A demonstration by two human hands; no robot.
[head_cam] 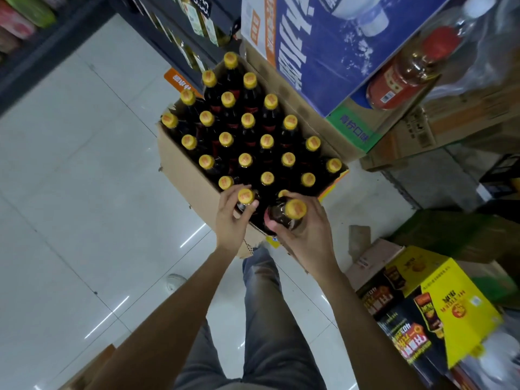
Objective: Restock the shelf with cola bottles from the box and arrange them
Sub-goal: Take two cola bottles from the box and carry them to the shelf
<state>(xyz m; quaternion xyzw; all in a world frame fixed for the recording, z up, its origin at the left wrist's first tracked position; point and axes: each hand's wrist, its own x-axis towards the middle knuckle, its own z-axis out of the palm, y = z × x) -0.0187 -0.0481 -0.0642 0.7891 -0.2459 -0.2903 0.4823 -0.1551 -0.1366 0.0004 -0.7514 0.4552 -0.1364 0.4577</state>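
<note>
At the near edge of the cardboard box (pixel 183 167), your two hands each grip a cola bottle by the neck. Your left hand (pixel 230 218) wraps its fingers around the left bottle (pixel 245 197), just under its yellow cap, and that bottle sits in the nearest corner of the box. Your right hand (pixel 304 232) clasps the right bottle (pixel 294 210), which stands higher than its neighbours, its dark shoulder showing between thumb and fingers. Both bottles stand upright, caps towards you, long axis running straight down to the floor.

Beyond your hands, the remaining bottles (pixel 247 121) fill the box in tight rows, all upright, caps touching nothing. The box rests on the pale tiled floor (pixel 70 178). To its right, stacked cartons press close, a blue carton (pixel 323 52) on top. Near right, a yellow carton (pixel 455 302) lies by your leg. At the far left, dark shelving (pixel 174 32) holds other drinks.
</note>
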